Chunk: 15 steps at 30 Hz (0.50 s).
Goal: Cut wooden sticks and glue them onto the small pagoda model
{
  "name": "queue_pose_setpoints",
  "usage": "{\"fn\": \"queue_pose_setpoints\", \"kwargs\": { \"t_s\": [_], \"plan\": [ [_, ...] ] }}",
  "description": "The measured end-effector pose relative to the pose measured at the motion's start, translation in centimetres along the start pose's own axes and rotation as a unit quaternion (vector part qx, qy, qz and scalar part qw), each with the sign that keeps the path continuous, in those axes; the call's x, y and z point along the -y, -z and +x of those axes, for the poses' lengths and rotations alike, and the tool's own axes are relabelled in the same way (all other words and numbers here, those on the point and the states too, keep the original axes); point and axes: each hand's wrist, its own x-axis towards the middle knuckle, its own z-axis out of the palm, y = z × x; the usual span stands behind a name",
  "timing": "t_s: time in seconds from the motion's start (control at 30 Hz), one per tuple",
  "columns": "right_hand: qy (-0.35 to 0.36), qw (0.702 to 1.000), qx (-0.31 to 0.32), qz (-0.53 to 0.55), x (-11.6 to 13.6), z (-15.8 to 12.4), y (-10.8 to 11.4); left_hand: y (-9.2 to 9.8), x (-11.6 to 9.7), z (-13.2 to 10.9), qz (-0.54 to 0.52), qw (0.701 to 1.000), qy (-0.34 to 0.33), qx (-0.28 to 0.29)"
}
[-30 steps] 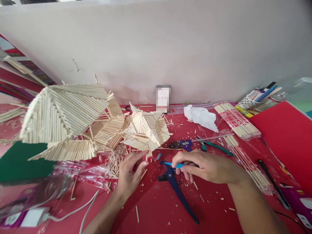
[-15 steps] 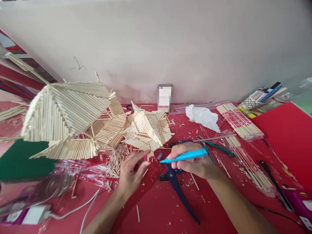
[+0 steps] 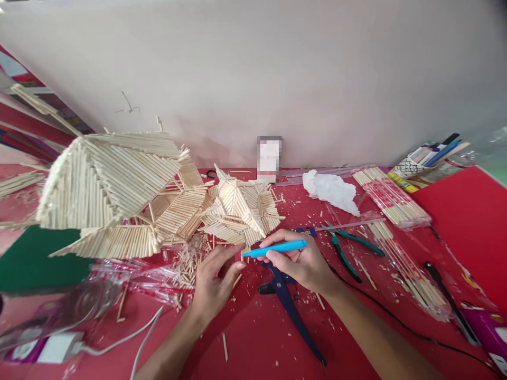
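Observation:
My right hand (image 3: 299, 262) grips a bright blue marker (image 3: 283, 248), its tip pointing left. That tip meets a short wooden stick (image 3: 242, 255), which stands between the thumb and index fingertip of my left hand (image 3: 216, 274). Just behind my hands sits a small pointed roof model (image 3: 240, 206) built of thin wooden sticks. A larger stick-built roof model (image 3: 127, 174) stands on the left, with lower tiers beside it. Under my right hand lies a dark blue hand cutter (image 3: 291, 306).
Green-handled pliers (image 3: 344, 256), bagged sticks (image 3: 392, 195) and crumpled tissue (image 3: 331, 191) lie to the right. A pen cup (image 3: 407, 166) stands by a red sheet (image 3: 471, 221). Cut bits (image 3: 190, 264) pile up left of my hands; a white cable (image 3: 119, 343) runs at the front left.
My right hand has moved left with the marker, bringing the tip to the short stick. My left hand stays where it was.

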Motion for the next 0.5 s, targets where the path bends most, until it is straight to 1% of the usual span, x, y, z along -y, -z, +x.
{"fn": "queue_pose_setpoints", "kwargs": {
  "t_s": [0.27, 0.5],
  "plan": [
    [-0.004, 1.000, 0.000, 0.000, 0.15, 0.00, -0.08, 0.03, 0.05, -0.07, -0.001, 1.000, 0.005, 0.001],
    [0.007, 1.000, 0.007, 0.005, 0.22, 0.03, 0.14, 0.04, 0.13, -0.11, 0.005, 1.000, 0.013, 0.003]
  ]
}}
